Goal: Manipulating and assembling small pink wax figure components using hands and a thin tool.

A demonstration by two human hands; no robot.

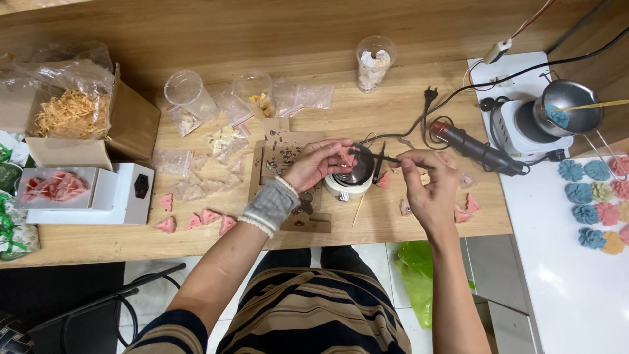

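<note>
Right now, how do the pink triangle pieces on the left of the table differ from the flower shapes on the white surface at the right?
The pink triangles are flat, pointed and all one colour; the flower shapes are round, ruffled and come in blue, pink, yellowish and orange. The triangles lie scattered on the wooden table, while the flowers sit grouped in rough rows on the white surface. Both are small pieces lying loose, away from the left hand and right hand.

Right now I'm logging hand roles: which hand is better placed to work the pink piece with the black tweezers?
Probably the right hand: it pinches the black tweezers, tips toward the pink piece, which the left hand holds over the small round pot.
</note>
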